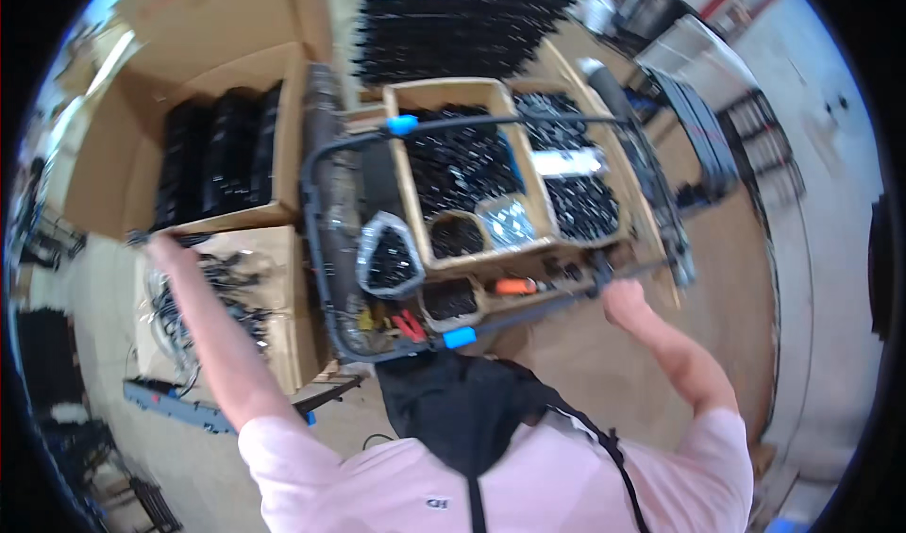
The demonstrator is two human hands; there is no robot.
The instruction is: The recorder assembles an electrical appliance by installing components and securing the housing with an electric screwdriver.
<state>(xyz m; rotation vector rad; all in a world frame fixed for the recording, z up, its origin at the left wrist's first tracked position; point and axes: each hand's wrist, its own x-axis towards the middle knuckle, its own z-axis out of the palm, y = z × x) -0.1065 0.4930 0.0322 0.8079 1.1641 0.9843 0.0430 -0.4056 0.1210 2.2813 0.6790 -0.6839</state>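
A dark tubular frame with rounded corners and blue clips lies across the workbench, over the parts boxes. My right hand is closed at its near right side, on the tube by a dark joint. My left arm reaches out to the far left. There my left hand, blurred, is closed at the near edge of a large open cardboard box. Small dark pieces show on either side of its fingers, but what it grips cannot be made out. Inside that box stand several black rolled or stacked parts.
Cardboard trays of small black parts fill the bench, with a clear bag of black pieces, red-handled pliers and an orange-handled tool. Cables lie on a carton below my left arm. Black tubes are stacked behind.
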